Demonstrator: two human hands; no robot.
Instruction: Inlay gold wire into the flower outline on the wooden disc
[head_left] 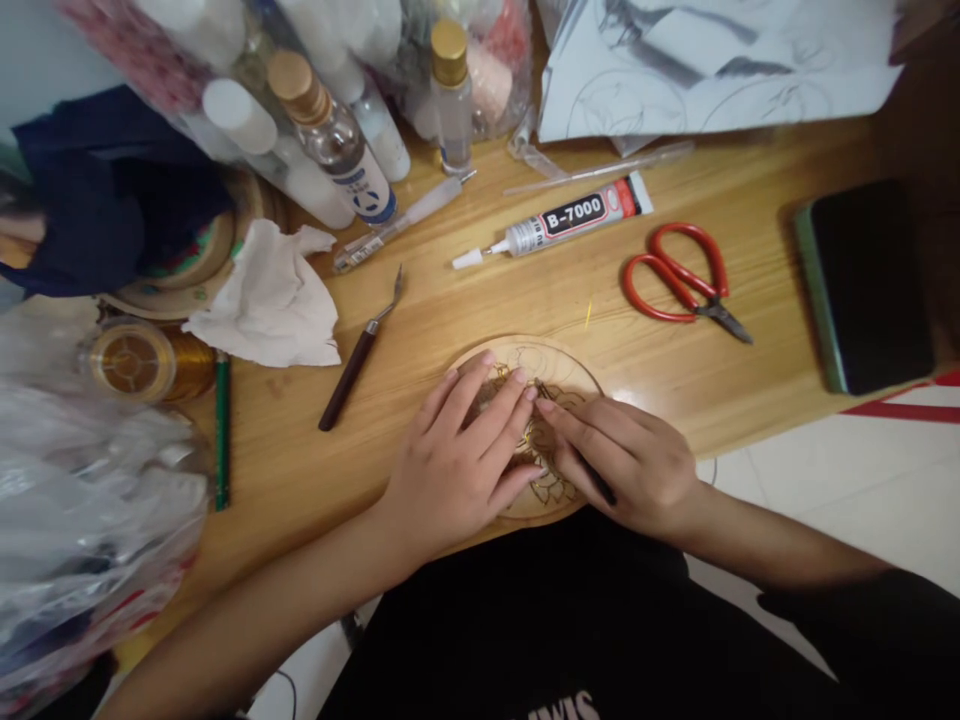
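Observation:
A round wooden board (577,358) lies at the table's front edge, with a line drawing and gold wire outlines (551,488) on its face. My left hand (457,460) rests flat over the board's left half, fingers spread, fingertips on the wire design. At the board's right side my right hand (630,455) is closed around dark tweezers (598,482), slanted with their tip near the left fingertips. My hands cover much of the design. Whether the tweezers' tip grips any wire is too small to tell.
Beyond the board lie a B-7000 glue tube (574,215), red-handled scissors (679,280) and a dark-handled spatula tool (360,350). A phone (866,285) is at the right. Bottles (337,135), crumpled tissue (274,295) and a wire spool (146,360) stand left.

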